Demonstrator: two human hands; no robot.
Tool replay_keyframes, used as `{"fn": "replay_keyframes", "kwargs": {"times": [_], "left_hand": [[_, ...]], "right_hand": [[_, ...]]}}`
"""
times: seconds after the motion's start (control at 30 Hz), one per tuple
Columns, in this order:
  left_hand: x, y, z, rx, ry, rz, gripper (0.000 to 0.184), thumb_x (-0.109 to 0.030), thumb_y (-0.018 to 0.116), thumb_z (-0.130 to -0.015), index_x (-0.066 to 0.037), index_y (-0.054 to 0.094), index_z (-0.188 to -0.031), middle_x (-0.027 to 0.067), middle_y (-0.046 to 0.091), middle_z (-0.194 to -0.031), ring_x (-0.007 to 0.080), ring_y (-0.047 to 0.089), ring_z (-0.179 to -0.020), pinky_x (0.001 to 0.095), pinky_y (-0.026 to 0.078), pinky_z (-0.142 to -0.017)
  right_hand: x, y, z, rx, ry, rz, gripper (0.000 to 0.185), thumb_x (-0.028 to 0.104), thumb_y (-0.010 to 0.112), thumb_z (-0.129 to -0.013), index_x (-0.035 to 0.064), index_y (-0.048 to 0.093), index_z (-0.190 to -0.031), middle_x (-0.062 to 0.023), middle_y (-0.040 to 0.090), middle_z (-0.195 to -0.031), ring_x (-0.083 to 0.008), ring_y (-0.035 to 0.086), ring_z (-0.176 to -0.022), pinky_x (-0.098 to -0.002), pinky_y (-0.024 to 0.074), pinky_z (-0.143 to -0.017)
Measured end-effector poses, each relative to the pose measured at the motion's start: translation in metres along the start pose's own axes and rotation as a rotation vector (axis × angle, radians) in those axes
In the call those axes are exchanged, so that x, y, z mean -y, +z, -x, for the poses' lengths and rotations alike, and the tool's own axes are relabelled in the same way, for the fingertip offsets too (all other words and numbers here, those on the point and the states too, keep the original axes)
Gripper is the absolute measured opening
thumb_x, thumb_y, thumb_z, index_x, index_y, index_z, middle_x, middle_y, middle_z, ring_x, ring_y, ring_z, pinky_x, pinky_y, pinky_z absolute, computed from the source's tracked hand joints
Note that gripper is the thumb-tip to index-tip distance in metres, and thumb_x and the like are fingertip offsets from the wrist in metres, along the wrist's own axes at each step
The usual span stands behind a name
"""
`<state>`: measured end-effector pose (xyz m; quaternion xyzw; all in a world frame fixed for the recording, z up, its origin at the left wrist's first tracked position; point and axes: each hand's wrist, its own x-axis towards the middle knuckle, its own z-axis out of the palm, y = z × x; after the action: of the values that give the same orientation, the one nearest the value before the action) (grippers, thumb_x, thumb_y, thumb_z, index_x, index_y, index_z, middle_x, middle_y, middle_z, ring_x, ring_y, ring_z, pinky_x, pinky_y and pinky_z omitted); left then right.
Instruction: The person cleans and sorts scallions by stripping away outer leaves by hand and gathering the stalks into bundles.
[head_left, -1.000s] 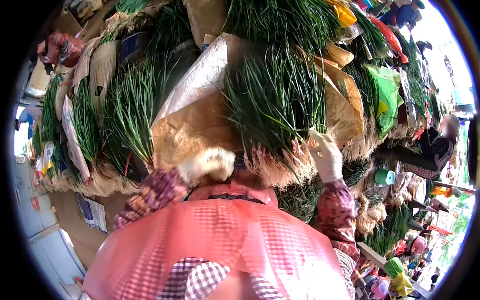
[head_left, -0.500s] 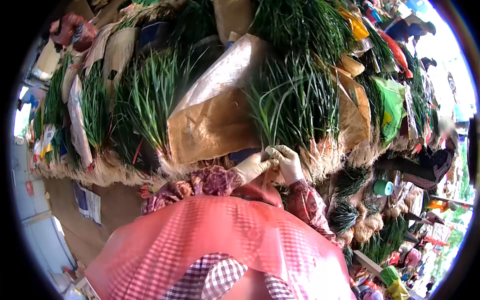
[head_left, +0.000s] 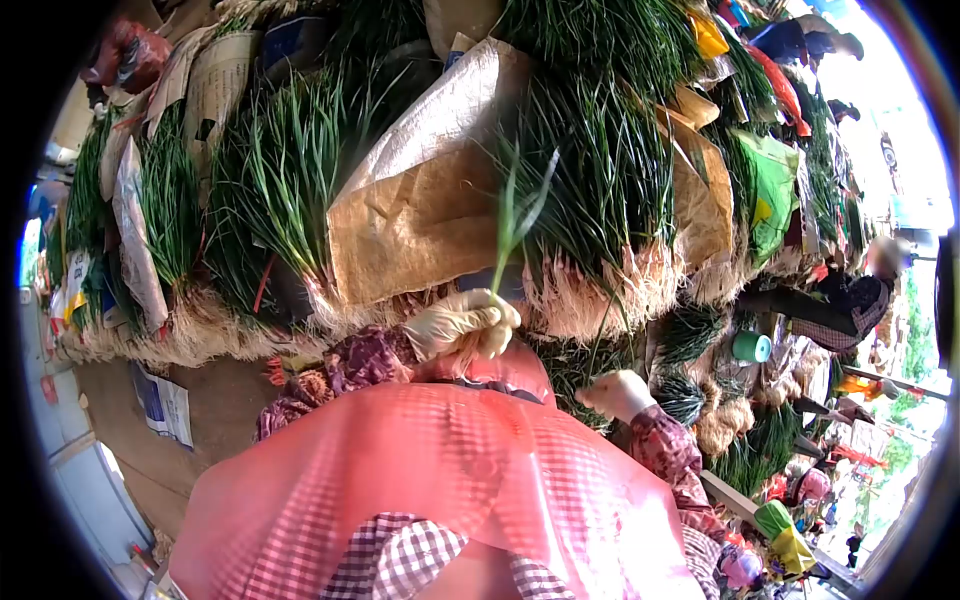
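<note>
Gloved and curled inward, the left hand (head_left: 460, 325) pinched a slim green plant (head_left: 507, 235) in the head view, its fingers folded round the lower part so that the leaves stood free past the knuckles. Holding it low probably spared the soft leaves from being crushed. That put the plant just beyond the top of the red apron (head_left: 430, 470), its leaves showing against the edge of some brown paper (head_left: 420, 230). The paper lay between the left heap (head_left: 285, 180) and the right heap (head_left: 600, 180), perhaps as a divider or a cover. In both heaps the pale roots faced the wearer and the leaves pointed away, which likely made the root ends easy to grasp. The left forearm came inward across the body, its patterned sleeve (head_left: 370, 360) bunched near the apron's top edge. Over on the other side, the right hand (head_left: 615, 393) hung well apart from the left, near some dark leaves (head_left: 575, 368), with its forearm angled out past the apron's side. Blur hid its fingertips, so whether they were spread, pressed together or pinching anything could not be told.
</note>
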<state>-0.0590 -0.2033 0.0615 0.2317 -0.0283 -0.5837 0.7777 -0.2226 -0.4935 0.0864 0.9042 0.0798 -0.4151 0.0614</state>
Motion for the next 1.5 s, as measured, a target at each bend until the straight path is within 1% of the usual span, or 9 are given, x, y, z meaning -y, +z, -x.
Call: {"fn": "replay_keyframes", "kwargs": {"times": [0.03,0.17,0.3,0.5,0.63,0.83,0.87,1.1,1.5], "left_hand": [[-0.004,0.007,-0.002,-0.081,0.021,-0.004,0.02,-0.015,0.052,-0.093,0.001,0.056,-0.104,0.0094,0.06,-0.09,0.0155,0.061,-0.077,0.0293,0.053,-0.068],[0.011,-0.014,-0.03,-0.16,0.066,-0.012,0.019,-0.017,0.056,-0.092,-0.002,0.061,-0.103,0.0004,0.058,-0.077,0.0045,0.049,-0.055,0.0222,0.046,-0.052],[0.009,0.006,-0.037,-0.169,0.001,-0.104,0.02,-0.02,0.055,-0.093,-0.004,0.065,-0.1,-0.0053,0.051,-0.06,0.0031,0.042,-0.047,0.0206,0.038,-0.045],[0.046,0.008,-0.07,-0.371,0.151,-0.258,0.022,-0.02,0.056,-0.093,-0.005,0.063,-0.108,0.0011,0.065,-0.089,0.0082,0.057,-0.071,0.0225,0.049,-0.065],[0.056,-0.004,-0.082,-0.282,0.039,-0.003,0.021,-0.013,0.053,-0.094,0.001,0.056,-0.11,0.0087,0.062,-0.107,0.0159,0.06,-0.097,0.0283,0.048,-0.089],[0.059,-0.02,-0.069,-0.324,0.056,-0.063,0.016,-0.01,0.055,-0.093,-0.001,0.059,-0.104,0.0059,0.064,-0.102,0.0151,0.061,-0.091,0.0284,0.05,-0.086],[0.06,-0.018,-0.068,-0.442,-0.016,-0.085,0.017,-0.019,0.054,-0.094,-0.005,0.062,-0.101,0.002,0.065,-0.091,0.0085,0.057,-0.071,0.0238,0.048,-0.064],[0.057,-0.009,-0.068,-0.364,-0.07,-0.054,0.025,-0.012,0.061,-0.089,0.0,0.06,-0.111,0.0052,0.065,-0.103,0.0126,0.061,-0.095,0.0251,0.049,-0.086],[0.034,0.003,-0.039,-0.394,-0.034,-0.073,0.02,-0.026,0.059,-0.092,-0.009,0.062,-0.102,-0.0033,0.062,-0.078,0.0057,0.048,-0.058,0.0192,0.038,-0.05]], "right_hand": [[0.007,-0.018,0.012,0.155,0.114,-0.123,0.04,0.044,0.051,-0.09,0.0107,0.066,-0.075,-0.0023,0.062,-0.064,-0.0142,0.061,-0.056,-0.0261,0.049,-0.043],[-0.02,-0.054,-0.047,-0.924,0.178,-0.232,0.034,0.032,0.064,-0.084,0.0088,0.055,-0.107,-0.0069,0.059,-0.09,-0.0169,0.058,-0.06,-0.0312,0.0517,-0.056],[-0.035,-0.069,-0.09,-0.821,0.209,-0.285,0.028,0.026,0.068,-0.08,0.0117,0.062,-0.104,-0.0055,0.058,-0.078,-0.0183,0.059,-0.07,-0.0313,0.0514,-0.066],[0.014,-0.072,-0.071,-0.485,-0.143,-2.031,0.029,0.015,0.063,-0.086,0.0005,0.062,-0.111,-0.0052,0.068,-0.093,-0.0106,0.062,-0.081,-0.0254,0.0499,-0.076],[0.037,-0.076,-0.078,-0.479,-0.137,-2.119,0.024,0.01,0.06,-0.087,-0.0001,0.063,-0.108,-0.0076,0.067,-0.1,-0.0129,0.062,-0.089,-0.0259,0.0478,-0.08],[0.014,-0.059,-0.072,-0.691,-0.137,-2.295,0.02,0.008,0.061,-0.087,0.0008,0.061,-0.106,-0.0076,0.065,-0.102,-0.0137,0.061,-0.086,-0.0257,0.0477,-0.078],[0.011,-0.054,-0.074,-0.667,-0.172,-2.252,0.021,0.008,0.062,-0.087,0.0006,0.061,-0.106,-0.0082,0.065,-0.103,-0.0144,0.061,-0.09,-0.0269,0.0469,-0.081],[0.04,-0.075,-0.08,-0.318,-0.168,-2.075,0.031,0.01,0.058,-0.09,-0.003,0.055,-0.118,-0.011,0.063,-0.111,-0.0163,0.06,-0.1,-0.0274,0.0467,-0.088],[0.035,-0.078,-0.101,-0.437,-0.173,-2.024,0.026,0.001,0.05,-0.088,0.0004,0.058,-0.113,-0.0081,0.064,-0.101,-0.0145,0.062,-0.088,-0.0267,0.0508,-0.08]]}}
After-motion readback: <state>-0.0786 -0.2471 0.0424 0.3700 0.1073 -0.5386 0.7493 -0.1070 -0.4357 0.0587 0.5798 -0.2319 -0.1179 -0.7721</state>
